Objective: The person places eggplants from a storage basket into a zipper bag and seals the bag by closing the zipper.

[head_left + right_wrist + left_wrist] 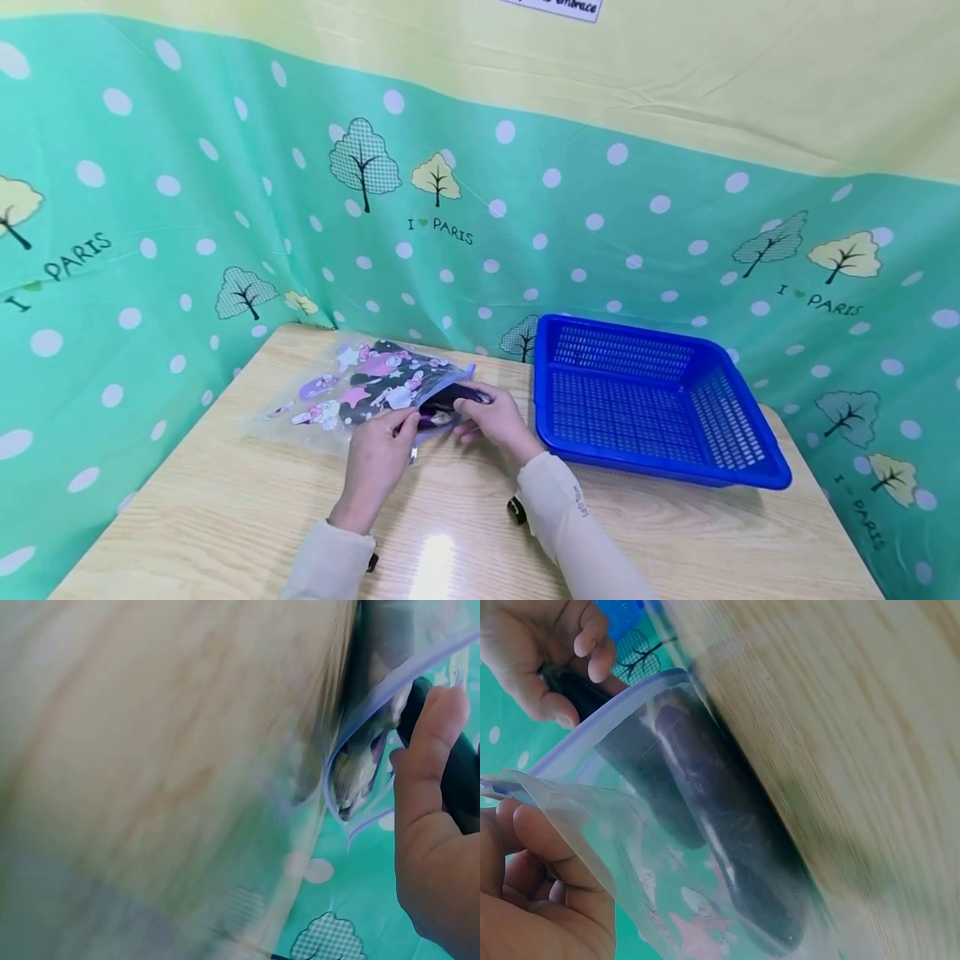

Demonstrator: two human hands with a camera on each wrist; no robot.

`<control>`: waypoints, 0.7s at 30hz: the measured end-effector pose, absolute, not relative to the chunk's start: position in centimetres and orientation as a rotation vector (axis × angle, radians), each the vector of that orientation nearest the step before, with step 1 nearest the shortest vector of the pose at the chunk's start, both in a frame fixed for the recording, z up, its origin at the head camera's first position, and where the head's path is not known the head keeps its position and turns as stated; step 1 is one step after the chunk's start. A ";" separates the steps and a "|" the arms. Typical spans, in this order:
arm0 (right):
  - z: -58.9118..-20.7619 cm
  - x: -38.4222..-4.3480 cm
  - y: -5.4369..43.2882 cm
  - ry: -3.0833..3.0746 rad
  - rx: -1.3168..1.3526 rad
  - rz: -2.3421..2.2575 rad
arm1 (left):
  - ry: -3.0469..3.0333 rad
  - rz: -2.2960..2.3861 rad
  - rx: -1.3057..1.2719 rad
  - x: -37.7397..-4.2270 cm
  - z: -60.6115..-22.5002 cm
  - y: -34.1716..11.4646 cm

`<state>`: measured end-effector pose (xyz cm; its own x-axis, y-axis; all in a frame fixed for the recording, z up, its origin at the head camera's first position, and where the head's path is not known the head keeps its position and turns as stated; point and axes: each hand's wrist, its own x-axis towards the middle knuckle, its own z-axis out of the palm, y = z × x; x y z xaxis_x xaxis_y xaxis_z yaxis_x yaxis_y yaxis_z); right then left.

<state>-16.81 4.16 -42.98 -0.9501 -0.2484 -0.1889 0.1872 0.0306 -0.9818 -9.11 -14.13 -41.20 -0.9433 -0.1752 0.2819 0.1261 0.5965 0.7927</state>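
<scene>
Watching remotely, I see the left hand [378,454] pinching the bag [363,392]; the right hand [492,418] grips one eggplant [450,396] half inside it. A second eggplant [720,825] inside shows only hazily.

Right hand [433,840] at the view's right edge, thumb against a dark eggplant [463,780] at the open, purple-rimmed mouth of a clear bag [386,690]. Second eggplant [356,776] inside, pale stem end toward the opening. Wood-grained desk [150,735] fills the left (badly blurred low down). Beyond: green cloth [401,877], white dots, checked tree print [328,941].
</scene>
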 end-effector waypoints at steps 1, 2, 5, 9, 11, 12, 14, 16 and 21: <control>-43.1 -16.9 4.3 1.994 -0.055 -1.990 | -2.503 -1.272 0.039 -9.1 -41.2 -14.1; -43.1 -16.9 4.4 1.986 -0.042 -1.987 | -2.507 -1.266 0.036 -9.1 -41.2 -14.1; -43.2 -17.0 4.3 1.972 -0.033 -1.975 | -2.514 -1.246 0.028 -9.1 -41.3 -14.1; -43.1 -17.3 3.7 1.947 -0.040 -1.965 | -2.519 -1.223 0.015 -9.2 -41.5 -14.2; -43.2 -17.4 3.2 1.928 -0.051 -1.965 | -2.523 -1.210 0.012 -9.2 -41.5 -14.2; -43.3 -17.5 2.9 1.920 -0.053 -1.961 | -2.525 -1.203 0.013 -9.2 -41.5 -14.2; -43.3 -17.7 2.4 1.914 -0.069 -1.952 | -2.530 -1.197 0.015 -9.2 -41.5 -14.2; -43.4 -17.9 2.1 1.925 -0.097 -1.925 | -2.539 -1.199 0.025 -9.2 -41.5 -14.2; -43.7 -18.4 1.7 1.999 -0.144 -1.822 | -2.557 -1.195 0.021 -9.3 -41.5 -14.1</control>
